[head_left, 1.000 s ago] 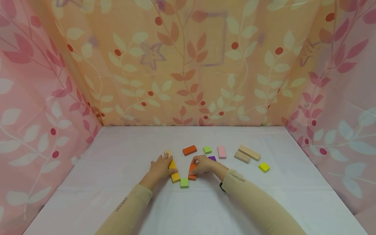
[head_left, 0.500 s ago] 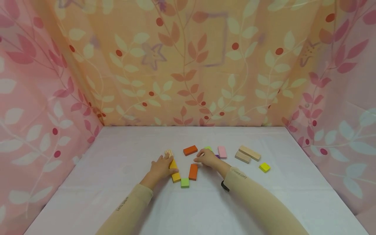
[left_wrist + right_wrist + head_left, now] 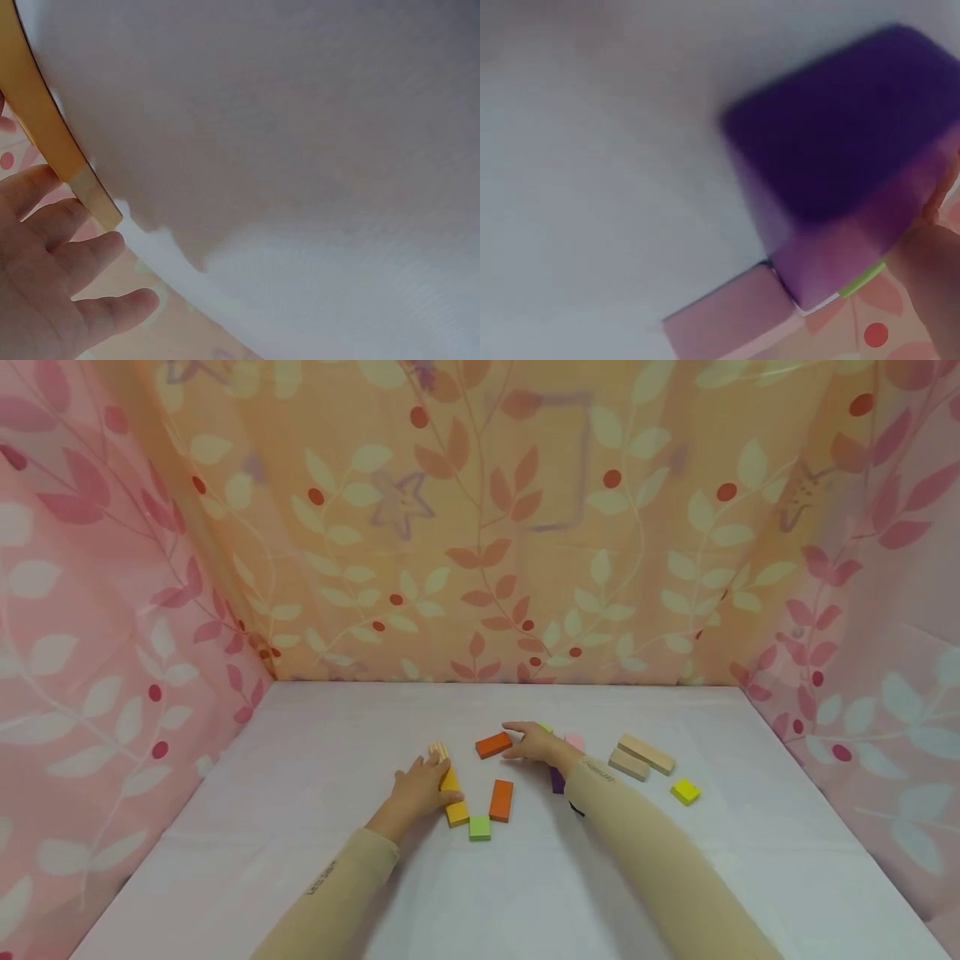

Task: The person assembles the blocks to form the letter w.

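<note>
My left hand rests along a slanting row of yellow-orange blocks, with a pale striped piece at the far end. In the left wrist view its loosely spread fingers lie against the row's side. My right hand reaches to an orange block at the back, thumb and forefinger apart at its right end. A second orange block and a light green block lie at the near end of the row. A purple block lies under the right wrist.
A pink block and another green block are partly hidden behind the right hand. Further right lie two plain wooden blocks and a bright yellow block. Floral cloth hangs round the white table.
My right hand has let go of the nearer orange block and moved away to the orange block at the back. The left hand stays on the yellow row.
</note>
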The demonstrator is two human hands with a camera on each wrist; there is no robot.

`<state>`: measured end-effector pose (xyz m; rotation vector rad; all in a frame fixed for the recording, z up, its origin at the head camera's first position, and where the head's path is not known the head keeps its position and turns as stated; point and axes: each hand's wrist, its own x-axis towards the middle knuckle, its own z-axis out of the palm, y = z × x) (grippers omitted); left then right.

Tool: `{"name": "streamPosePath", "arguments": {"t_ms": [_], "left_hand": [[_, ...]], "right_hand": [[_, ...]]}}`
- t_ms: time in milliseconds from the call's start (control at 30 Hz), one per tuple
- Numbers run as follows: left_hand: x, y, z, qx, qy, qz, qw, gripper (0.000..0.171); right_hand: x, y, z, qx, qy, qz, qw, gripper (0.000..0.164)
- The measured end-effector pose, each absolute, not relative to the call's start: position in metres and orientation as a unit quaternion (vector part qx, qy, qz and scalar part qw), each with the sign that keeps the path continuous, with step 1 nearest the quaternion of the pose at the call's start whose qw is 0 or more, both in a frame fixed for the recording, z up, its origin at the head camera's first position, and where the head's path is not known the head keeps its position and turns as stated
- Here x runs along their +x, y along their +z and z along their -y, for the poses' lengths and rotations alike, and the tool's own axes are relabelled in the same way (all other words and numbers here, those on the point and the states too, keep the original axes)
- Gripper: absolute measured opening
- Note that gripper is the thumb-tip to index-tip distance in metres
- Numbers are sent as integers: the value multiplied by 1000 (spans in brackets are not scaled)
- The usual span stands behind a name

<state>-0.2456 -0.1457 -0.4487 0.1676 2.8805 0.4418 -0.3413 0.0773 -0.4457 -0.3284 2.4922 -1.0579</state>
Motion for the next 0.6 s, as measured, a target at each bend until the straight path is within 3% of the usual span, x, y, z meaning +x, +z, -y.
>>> {"name": "streamPosePath", "arguments": {"t_ms": [267,600], "left_hand": [[-246,-450,144,50,145,-982,111,74],[-244,-447,145,51,158,-980,109,73]], "right_hand": [[-350,-443,-73,-147,-297,-919,215,57],[-346,-444,-77,-164,-313,-917,187,28]]}}
